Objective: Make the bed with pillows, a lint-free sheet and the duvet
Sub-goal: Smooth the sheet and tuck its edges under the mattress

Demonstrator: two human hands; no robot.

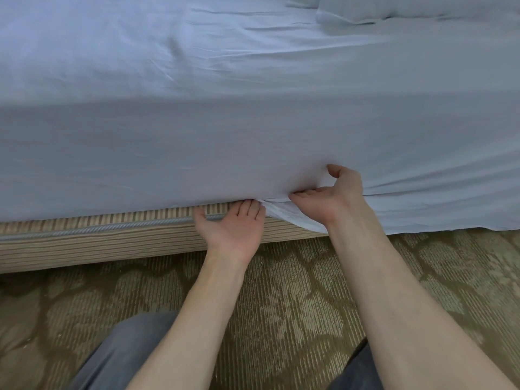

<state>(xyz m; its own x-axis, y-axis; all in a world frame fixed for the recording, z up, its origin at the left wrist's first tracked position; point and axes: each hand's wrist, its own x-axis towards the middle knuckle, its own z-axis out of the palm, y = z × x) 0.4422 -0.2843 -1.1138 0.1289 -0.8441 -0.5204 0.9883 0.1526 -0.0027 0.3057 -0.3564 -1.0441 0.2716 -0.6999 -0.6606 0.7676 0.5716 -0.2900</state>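
The step in hand is tucking the sheet (225,136) along the near side of the bed. The sheet, pale blue, covers the top and drops over the near side of the mattress. To the left of the hands its lower edge is already tucked out of sight above the striped base (84,243). To the right it hangs loose, down over the base to the carpet (281,305).

The left hand (233,223) lies palm up against the base, fingers (249,208) straight and together, their tips slid in under the mattress edge at the point where the tucked part ends. It holds nothing.

The right hand (332,192) is just beside it to the right, half open. Its thumb (336,169) is lifted clear against the hanging cloth and its fingers (305,196) are bent, with the tips pushed into a bunched fold of sheet. I cannot tell whether cloth is gathered inside them.

A pillow (394,9) lies at the far right. The duvet is not in view.

By my reading, the sheet stage is partly done and the duvet is still to come. The next move likely calls for the left hand to lift the mattress edge a little while the right feeds the loose fold under. Both would then work rightward along the hanging edge, pulling the cloth taut so the creases at the right flatten out.
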